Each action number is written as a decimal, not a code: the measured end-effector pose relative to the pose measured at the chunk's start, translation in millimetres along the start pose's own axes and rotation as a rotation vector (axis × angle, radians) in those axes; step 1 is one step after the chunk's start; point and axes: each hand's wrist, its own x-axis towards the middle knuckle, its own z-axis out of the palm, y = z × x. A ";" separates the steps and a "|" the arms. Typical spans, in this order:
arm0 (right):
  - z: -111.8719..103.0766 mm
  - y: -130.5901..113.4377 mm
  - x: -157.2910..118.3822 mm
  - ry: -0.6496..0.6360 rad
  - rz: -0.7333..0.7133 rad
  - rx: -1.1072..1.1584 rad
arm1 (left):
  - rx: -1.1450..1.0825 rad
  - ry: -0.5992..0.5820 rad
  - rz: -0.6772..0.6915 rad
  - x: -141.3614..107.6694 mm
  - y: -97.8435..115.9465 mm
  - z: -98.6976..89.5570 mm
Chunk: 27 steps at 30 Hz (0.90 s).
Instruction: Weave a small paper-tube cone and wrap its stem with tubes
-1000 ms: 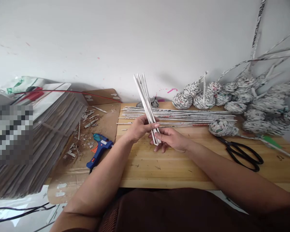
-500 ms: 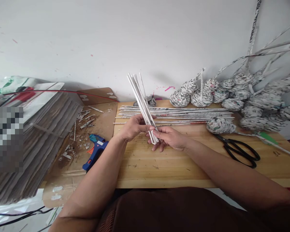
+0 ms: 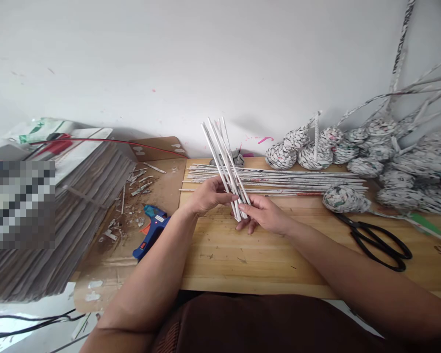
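Observation:
A small bundle of white rolled-paper sticks [image 3: 220, 157] is held upright and leaning left above the wooden table. My left hand [image 3: 211, 196] grips the bundle from the left, thumb across its front. Around the lower ends, my right hand [image 3: 262, 213] closes from the right, its thumb on the sticks. The tops of the sticks are fanned apart. Behind my hands, a row of longer paper sticks [image 3: 301, 180] lies flat on the table [image 3: 250, 264].
Several woven paper forms [image 3: 316, 154] are heaped at the back right, one [image 3: 343, 198] nearer. Black-handled scissors [image 3: 382, 242] lie at right. A blue glue gun [image 3: 152, 233] and paper scraps rest on cardboard [image 3: 161, 181]; a paper stack [image 3: 91, 191] stands at left.
The sticks have spread further apart between my hands. My view has shifted slightly, so the table and its objects appear a little lower and further right.

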 end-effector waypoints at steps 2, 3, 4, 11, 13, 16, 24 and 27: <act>1.6 -0.3 -0.2 0.039 -0.002 -0.014 | 0.016 0.008 0.015 -0.1 -0.4 -0.4; 2.5 -0.8 -0.4 0.062 0.002 -0.024 | 0.023 0.013 0.021 -0.3 -0.4 -0.4; 3.4 -1.5 -0.6 0.086 0.007 -0.035 | 0.026 0.016 0.022 -0.7 -0.4 -0.2; 6.4 -6.3 -3.5 0.138 0.035 -0.105 | -0.018 -0.065 0.028 -3.8 -0.8 7.1; 5.0 -5.7 -3.9 0.146 0.050 -0.095 | -0.022 -0.075 0.034 -4.1 -1.1 8.7; 0.8 -3.0 -2.6 0.211 0.039 -0.064 | 0.043 -0.050 0.055 -4.0 -0.7 8.0; -2.2 -3.9 0.5 0.431 -0.166 0.018 | 0.007 0.116 0.061 -1.0 1.0 3.2; 1.0 -2.8 -0.3 0.357 -0.153 -0.001 | -0.110 0.153 0.064 0.3 0.5 3.2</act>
